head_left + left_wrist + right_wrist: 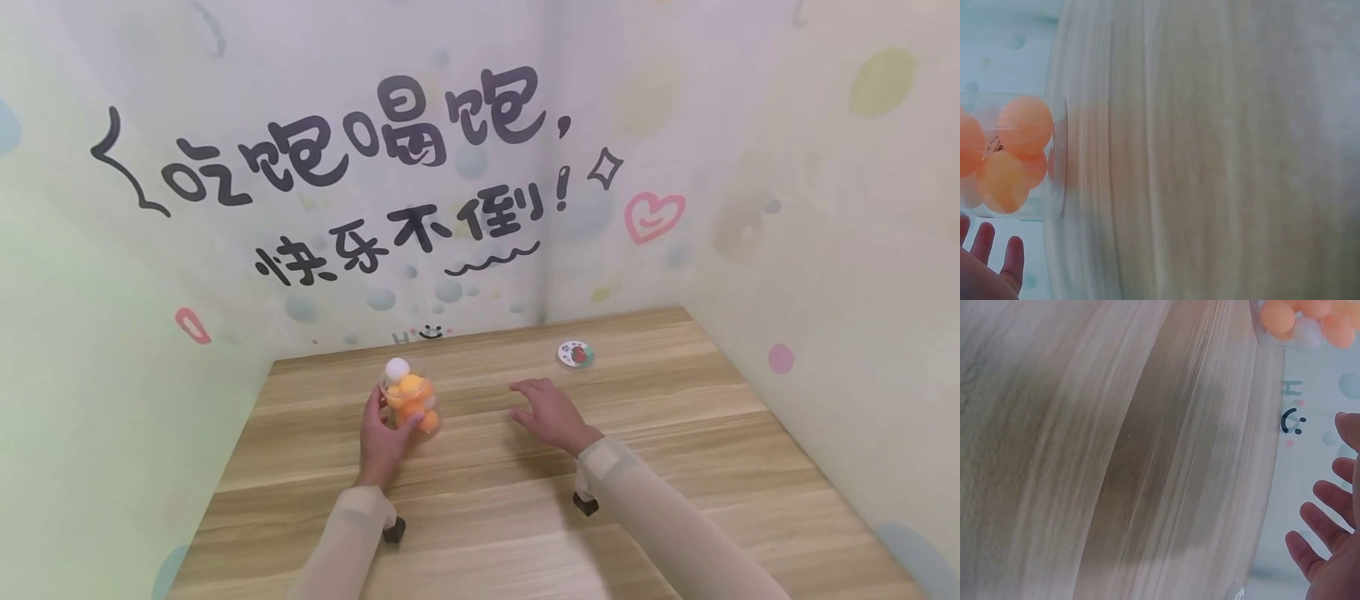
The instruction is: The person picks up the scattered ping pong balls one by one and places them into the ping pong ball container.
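My left hand [385, 444] curls round a clear plastic cup [436, 414] left of the table's middle, thumb on the near side and fingers along the left. Orange balls [1025, 125] and whitish ones fill the cup, and one white ball [397, 371] sits on top at the rim. Whether the base touches the table is hard to tell. To the right, my right hand [555, 414] is held over the table with fingers apart and nothing in them. In the right wrist view, its spread fingers [1325, 522] are well away from the cup.
A small round lid-like disc [575, 354] with a red and green print lies at the back right of the wooden table [480, 500]. Pale printed walls [465, 308] close in the back and both sides.
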The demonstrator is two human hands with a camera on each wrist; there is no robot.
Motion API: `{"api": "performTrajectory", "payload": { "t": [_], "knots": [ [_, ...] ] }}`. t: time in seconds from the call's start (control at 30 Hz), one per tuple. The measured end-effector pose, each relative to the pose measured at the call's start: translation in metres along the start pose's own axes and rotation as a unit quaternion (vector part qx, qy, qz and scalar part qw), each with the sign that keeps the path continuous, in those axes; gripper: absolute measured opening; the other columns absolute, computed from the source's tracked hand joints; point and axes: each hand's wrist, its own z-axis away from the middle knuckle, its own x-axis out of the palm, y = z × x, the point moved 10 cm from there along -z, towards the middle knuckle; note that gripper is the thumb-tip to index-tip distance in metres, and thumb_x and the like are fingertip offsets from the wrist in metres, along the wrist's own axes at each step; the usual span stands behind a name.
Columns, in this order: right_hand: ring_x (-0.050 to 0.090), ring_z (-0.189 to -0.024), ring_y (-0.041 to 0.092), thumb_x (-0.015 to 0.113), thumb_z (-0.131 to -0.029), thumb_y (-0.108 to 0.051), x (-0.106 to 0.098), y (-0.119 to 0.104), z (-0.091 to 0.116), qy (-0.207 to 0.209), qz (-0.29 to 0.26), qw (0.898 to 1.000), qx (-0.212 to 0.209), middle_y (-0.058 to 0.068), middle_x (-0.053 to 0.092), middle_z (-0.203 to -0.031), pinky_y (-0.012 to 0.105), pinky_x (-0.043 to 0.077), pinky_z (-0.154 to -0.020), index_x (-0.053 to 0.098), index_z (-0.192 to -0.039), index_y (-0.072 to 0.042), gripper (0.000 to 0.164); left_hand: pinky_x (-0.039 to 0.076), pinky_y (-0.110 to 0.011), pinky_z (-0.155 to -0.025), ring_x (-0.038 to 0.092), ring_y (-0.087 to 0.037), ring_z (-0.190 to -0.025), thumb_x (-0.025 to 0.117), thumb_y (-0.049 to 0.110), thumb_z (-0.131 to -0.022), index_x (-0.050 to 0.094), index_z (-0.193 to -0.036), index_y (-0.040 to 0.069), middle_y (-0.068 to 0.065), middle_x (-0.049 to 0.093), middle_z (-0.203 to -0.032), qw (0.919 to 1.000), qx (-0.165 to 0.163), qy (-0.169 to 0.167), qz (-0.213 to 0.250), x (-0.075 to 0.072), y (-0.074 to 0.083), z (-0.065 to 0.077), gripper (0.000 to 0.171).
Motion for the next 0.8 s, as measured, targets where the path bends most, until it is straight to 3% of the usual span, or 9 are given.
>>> {"api": "performTrajectory", "payload": {
  "t": [0.3, 0.57, 0.8],
  "knots": [
    [0.052, -0.119, 0.033, 0.069, -0.091, -0.026, 0.000, -0.001, -0.001, 0.004, 0.009, 1.000, -0.009, 0.014, 0.060, -0.128, 0.048, 0.040, -0.102, 0.059, -0.128, -0.004, 0.044, 0.040, -0.046, -0.098, 0.046, -0.026, -0.120, 0.080, 0.028, -0.081, 0.031, -0.151, 0.019, -0.007, 0.046, -0.138, 0.9994, -0.031, 0.001, 0.017, -0.004, -0.006, -0.008, 0.085],
    [0.052, -0.120, 0.033, 0.067, -0.092, -0.029, 0.005, 0.006, -0.001, 0.000, 0.028, 1.000, -0.005, 0.013, 0.060, -0.128, 0.048, 0.039, -0.103, 0.059, -0.128, -0.005, 0.044, 0.040, -0.049, -0.099, 0.046, -0.029, -0.122, 0.079, 0.030, -0.081, 0.029, -0.152, 0.016, -0.009, 0.044, -0.142, 0.9994, -0.032, -0.001, 0.011, -0.003, -0.011, -0.011, 0.088],
    [0.052, -0.119, 0.035, 0.068, -0.091, -0.030, 0.002, 0.010, 0.003, -0.003, 0.046, 0.999, -0.011, 0.015, 0.060, -0.128, 0.050, 0.039, -0.103, 0.059, -0.127, -0.004, 0.045, 0.026, -0.054, -0.110, 0.035, -0.034, -0.135, 0.080, 0.028, -0.080, 0.028, -0.151, 0.009, -0.015, 0.036, -0.150, 0.9983, -0.034, -0.011, -0.045, -0.002, -0.011, -0.005, 0.090]
  ]
}}
